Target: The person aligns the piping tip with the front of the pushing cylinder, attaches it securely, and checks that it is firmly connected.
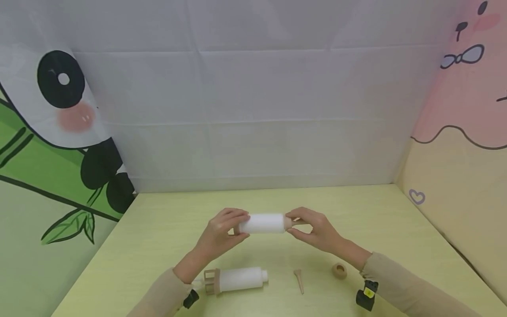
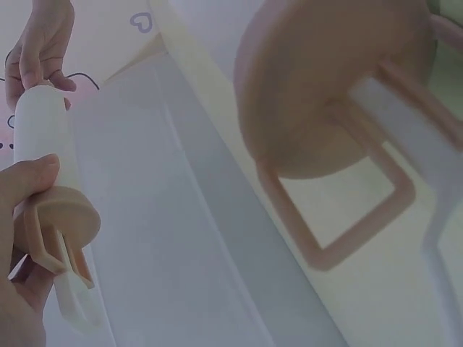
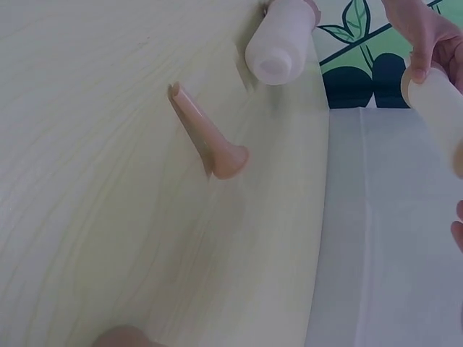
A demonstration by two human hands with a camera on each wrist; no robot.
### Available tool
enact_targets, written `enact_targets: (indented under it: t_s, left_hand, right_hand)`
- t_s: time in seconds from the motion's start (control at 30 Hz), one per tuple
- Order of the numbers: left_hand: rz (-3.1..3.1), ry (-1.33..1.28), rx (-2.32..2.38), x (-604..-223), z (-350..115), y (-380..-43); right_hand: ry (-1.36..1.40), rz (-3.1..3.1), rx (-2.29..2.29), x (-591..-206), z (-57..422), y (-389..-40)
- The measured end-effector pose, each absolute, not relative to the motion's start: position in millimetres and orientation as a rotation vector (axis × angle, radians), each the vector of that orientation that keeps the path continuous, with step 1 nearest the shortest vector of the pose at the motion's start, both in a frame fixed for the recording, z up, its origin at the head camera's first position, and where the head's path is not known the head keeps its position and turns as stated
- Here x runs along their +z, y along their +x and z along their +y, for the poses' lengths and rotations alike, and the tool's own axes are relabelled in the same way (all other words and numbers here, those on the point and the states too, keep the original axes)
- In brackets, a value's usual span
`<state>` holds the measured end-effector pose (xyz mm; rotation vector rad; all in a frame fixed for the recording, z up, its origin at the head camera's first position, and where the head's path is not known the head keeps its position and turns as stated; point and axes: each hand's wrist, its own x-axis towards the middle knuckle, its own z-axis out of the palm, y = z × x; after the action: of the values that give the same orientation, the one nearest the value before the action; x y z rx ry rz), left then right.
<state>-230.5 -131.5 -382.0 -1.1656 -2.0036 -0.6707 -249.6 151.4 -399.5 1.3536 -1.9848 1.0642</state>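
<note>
Above the table, my left hand (image 1: 222, 229) grips the collar end of a white syringe-like press tube (image 1: 262, 223). Its tan collar (image 2: 76, 213) has square loops, and a white plunger rod (image 2: 72, 296) sticks out behind. At the tube's other end, my right hand (image 1: 317, 229) pinches a tan cap (image 1: 287, 223), from which a thin tan nozzle (image 1: 299, 223) points right, partly hidden by the fingers. A second, similar press (image 1: 239, 279) lies on the table below, its tan looped collar (image 2: 311, 94) large and close in the left wrist view.
A loose tan nozzle (image 3: 210, 137) with a flared end lies on the table (image 1: 166, 246), right of the second press. Farther right sits a tan ring-shaped cap (image 1: 339, 270). A pale cloth wall (image 1: 257, 145) stands behind; printed panels flank both sides.
</note>
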Motion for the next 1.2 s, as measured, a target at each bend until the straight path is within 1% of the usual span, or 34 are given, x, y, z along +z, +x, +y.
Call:
enact_targets:
  t_s: [0.17,0.4,0.7,1.07,1.2]
  left_hand:
    - [-2.012,-1.166,-0.694,-384.4,-131.6,-231.3]
    - [-2.008,-1.162,-0.703,-384.2,-131.9,-233.2]
    - [-2.009,-1.161,-0.698,-384.5,-130.9,-232.3]
    - [-1.968,-1.186,-0.648,-388.0,-128.2,-232.7]
    - [-1.955,-1.197,-0.618,-387.7,-127.2,-232.5]
  right_hand:
    - [1.34,-1.969,1.061,-399.1,151.9,-248.7]
    - [1.406,-1.902,1.058,-398.5,151.0,-250.1]
    - [1.414,-1.874,1.08,-399.8,150.9,-251.6]
    - [1.384,-1.914,1.314,-398.3,151.5,-247.9]
    - [1.363,-1.928,1.372,-392.3,149.8,-242.4]
